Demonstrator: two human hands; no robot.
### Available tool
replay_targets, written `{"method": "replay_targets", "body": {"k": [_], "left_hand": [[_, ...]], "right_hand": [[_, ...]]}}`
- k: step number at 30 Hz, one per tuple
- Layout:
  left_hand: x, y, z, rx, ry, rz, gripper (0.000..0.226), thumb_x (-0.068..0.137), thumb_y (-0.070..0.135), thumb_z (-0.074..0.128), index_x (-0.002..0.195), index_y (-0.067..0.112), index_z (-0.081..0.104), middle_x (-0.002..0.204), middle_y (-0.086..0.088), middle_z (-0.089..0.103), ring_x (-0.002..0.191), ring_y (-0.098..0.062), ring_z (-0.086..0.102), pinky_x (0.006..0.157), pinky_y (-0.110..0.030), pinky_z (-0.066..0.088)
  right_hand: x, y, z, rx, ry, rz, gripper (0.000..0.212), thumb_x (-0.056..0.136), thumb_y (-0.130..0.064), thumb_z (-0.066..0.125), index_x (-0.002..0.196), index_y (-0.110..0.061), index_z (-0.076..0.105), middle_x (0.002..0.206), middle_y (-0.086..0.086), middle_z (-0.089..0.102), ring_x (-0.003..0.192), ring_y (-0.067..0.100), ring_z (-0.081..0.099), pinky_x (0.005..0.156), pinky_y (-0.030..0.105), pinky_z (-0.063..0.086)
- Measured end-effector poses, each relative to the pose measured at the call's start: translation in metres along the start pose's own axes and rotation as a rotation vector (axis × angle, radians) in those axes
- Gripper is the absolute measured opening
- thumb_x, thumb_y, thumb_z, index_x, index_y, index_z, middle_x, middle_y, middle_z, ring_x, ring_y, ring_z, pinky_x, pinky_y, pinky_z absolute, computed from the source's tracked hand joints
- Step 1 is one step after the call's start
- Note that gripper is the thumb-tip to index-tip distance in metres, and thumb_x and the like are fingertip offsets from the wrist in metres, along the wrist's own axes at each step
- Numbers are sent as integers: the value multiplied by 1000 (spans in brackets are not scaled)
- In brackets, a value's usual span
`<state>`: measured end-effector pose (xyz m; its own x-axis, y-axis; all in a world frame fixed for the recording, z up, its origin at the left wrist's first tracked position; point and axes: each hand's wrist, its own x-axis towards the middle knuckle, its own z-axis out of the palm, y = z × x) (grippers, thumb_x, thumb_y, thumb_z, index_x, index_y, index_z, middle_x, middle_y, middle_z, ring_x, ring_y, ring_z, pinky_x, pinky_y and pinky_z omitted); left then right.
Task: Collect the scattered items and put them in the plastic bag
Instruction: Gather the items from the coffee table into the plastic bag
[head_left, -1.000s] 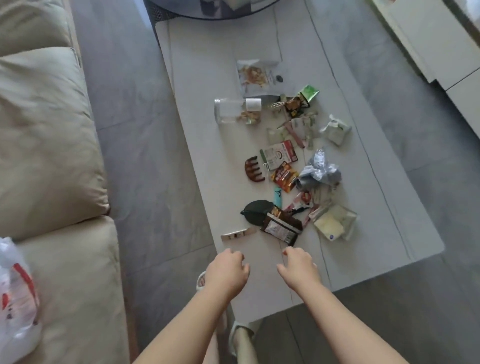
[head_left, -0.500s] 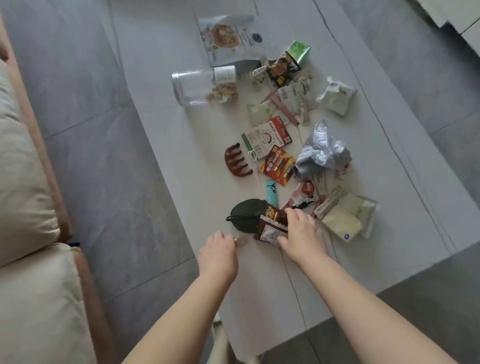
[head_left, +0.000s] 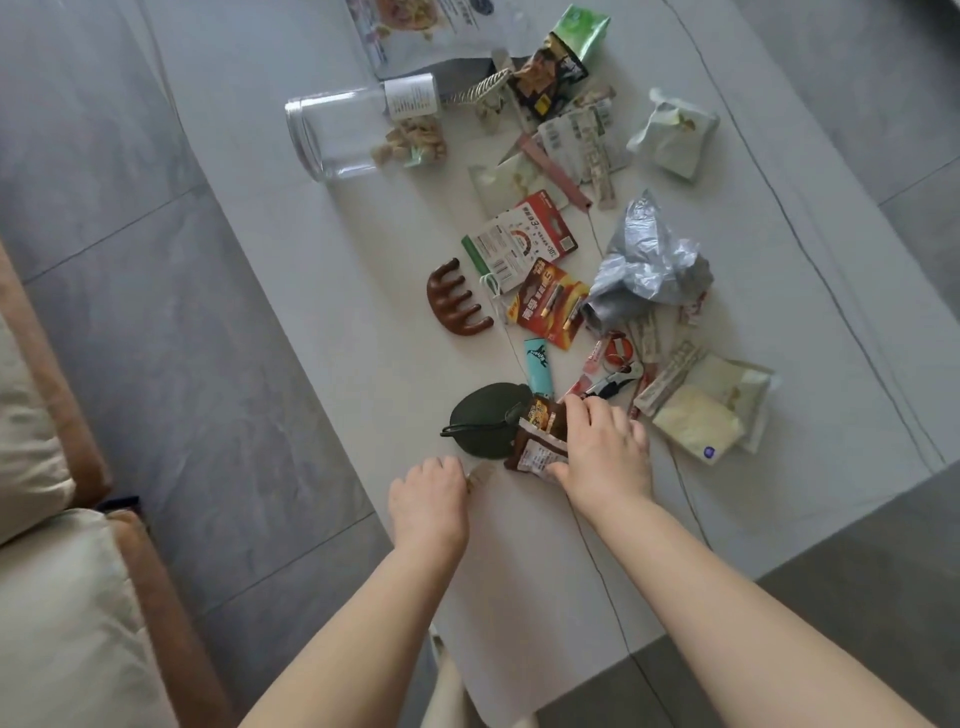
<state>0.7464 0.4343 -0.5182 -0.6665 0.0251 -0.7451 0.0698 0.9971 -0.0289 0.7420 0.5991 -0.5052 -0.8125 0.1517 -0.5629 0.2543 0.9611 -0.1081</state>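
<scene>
Scattered items cover the white table (head_left: 322, 291). My right hand (head_left: 605, 447) grips a brown snack packet (head_left: 535, 441) lying beside a dark green pouch (head_left: 480, 421). My left hand (head_left: 428, 499) curls over a small pale wrapper (head_left: 479, 474) whose tip sticks out at its fingers. Further off lie a brown hair claw (head_left: 457, 299), a red battery pack (head_left: 550, 304), a teal lighter (head_left: 537, 366), a crumpled silver bag (head_left: 647, 265) and a clear jar (head_left: 358, 132) on its side. The plastic bag for collecting is out of view.
Several more wrappers and sachets lie at the table's far end, with a pale packet (head_left: 698, 423) at the right. A beige sofa (head_left: 47, 571) stands at the left across a strip of grey floor (head_left: 156, 312).
The view has dropped closer to the table. Both hands reached forward: the right took hold of the brown snack packet, the left closed over the small pale wrapper.
</scene>
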Motion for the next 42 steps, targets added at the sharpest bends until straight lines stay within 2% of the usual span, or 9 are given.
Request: {"method": "replay_targets", "body": {"k": [4, 9, 12, 17, 21, 25, 33, 38, 42], "left_hand": [[-5, 1, -8, -21, -20, 38, 19, 94, 16, 47, 112, 16, 54, 114, -6, 54, 106, -28, 56, 75, -31, 34], [-20, -2, -27, -129, -44, 48, 18, 98, 18, 43, 112, 12, 53, 113, -9, 47, 94, -31, 58, 66, -33, 39], [-31, -2, -40, -129, -23, 74, 18, 98, 20, 44, 111, 13, 53, 111, -7, 47, 87, -29, 56, 64, -32, 40], [-47, 5, -56, -95, -15, 129, 19, 99, 26, 43, 110, 15, 54, 112, -3, 55, 101, -25, 57, 67, -30, 38], [-61, 23, -65, -173, -9, 133, 16, 97, 27, 46, 105, 17, 56, 105, -2, 60, 97, -23, 59, 67, -30, 41], [-66, 46, -68, -215, -17, 118, 17, 96, 29, 47, 102, 15, 55, 103, -2, 60, 95, -23, 59, 66, -30, 42], [-36, 96, -67, -261, 2, 99, 19, 96, 29, 50, 106, 15, 58, 102, -2, 58, 92, -20, 56, 68, -32, 47], [-13, 129, -68, -238, 17, 122, 18, 96, 31, 53, 105, 16, 59, 101, -2, 60, 90, -18, 58, 70, -33, 53], [-7, 154, -70, -219, 50, 115, 16, 96, 29, 52, 98, 15, 58, 95, -3, 62, 88, -21, 59, 74, -38, 56]], "right_hand": [[-7, 0, -8, -55, -28, 31, 64, 83, -46, 65, 133, -19, 36, 132, 5, 48, 125, 24, 41, 105, 38, 32], [-23, 3, -32, 19, -122, 116, 53, 83, -46, 64, 124, -17, 44, 127, 6, 49, 121, 24, 43, 99, 35, 39], [-35, 9, -49, 200, -181, 232, 48, 85, -41, 65, 119, -16, 41, 121, 7, 54, 114, 25, 53, 81, 33, 44], [-55, 30, -71, 314, -193, 367, 44, 86, -40, 64, 113, -17, 38, 117, 7, 61, 107, 28, 59, 76, 33, 43], [-65, 54, -86, 376, -133, 420, 39, 87, -37, 64, 103, -16, 35, 115, 11, 61, 105, 30, 59, 80, 36, 46], [-60, 80, -91, 319, -137, 418, 53, 84, -42, 66, 119, -12, 41, 120, 12, 58, 113, 30, 54, 89, 37, 47], [-5, 126, -61, 182, -120, 191, 64, 82, -42, 68, 131, -10, 42, 151, 9, 29, 143, 26, 21, 116, 39, 27], [3, 135, -45, 110, -64, 141, 49, 84, -39, 66, 122, -16, 45, 133, 5, 46, 127, 26, 39, 103, 37, 33], [-10, 144, -41, 112, -58, 106, 43, 86, -39, 63, 118, -17, 44, 126, 3, 53, 121, 23, 44, 102, 35, 32]]}}
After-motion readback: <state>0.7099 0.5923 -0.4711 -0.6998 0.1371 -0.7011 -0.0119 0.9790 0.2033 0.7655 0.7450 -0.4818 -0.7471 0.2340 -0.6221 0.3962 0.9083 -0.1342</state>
